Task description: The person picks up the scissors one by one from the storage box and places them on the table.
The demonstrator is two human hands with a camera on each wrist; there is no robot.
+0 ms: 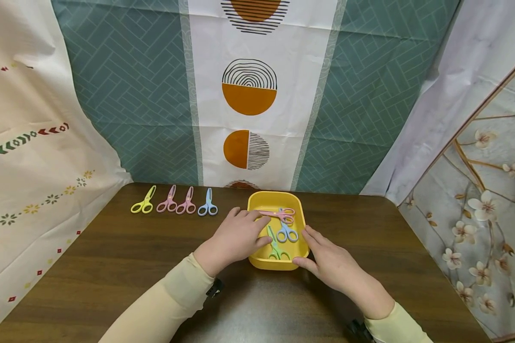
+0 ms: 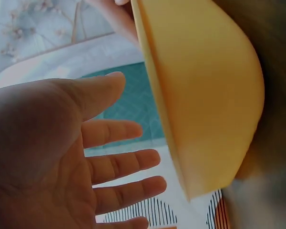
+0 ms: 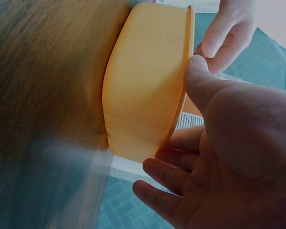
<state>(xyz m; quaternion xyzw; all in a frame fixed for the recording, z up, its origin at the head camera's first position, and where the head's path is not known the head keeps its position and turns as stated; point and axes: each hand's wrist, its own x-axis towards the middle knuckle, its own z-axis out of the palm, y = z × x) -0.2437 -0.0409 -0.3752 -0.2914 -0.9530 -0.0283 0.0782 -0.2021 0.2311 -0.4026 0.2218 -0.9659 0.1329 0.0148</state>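
Note:
A yellow tray (image 1: 279, 265) stands on the table in front of me. Inside lie pink scissors (image 1: 276, 214), blue scissors (image 1: 287, 233) and green scissors (image 1: 277, 248); the pink pair partly covers the blue. Over the tray's left side hovers my left hand (image 1: 239, 233), fingers spread and relaxed, with nothing in its grasp in the left wrist view. My right hand (image 1: 332, 262) rests against the tray's near right corner. Its thumb touches the rim (image 3: 190, 28), and its fairly straight fingers lie along the right side.
To the left of the tray, a row of scissors lies near the table's back edge: yellow scissors (image 1: 143, 200), two pink pairs, and light blue scissors (image 1: 208, 202). A patterned curtain (image 1: 249, 95) hangs behind the table (image 1: 111, 276), with more cloth at both sides.

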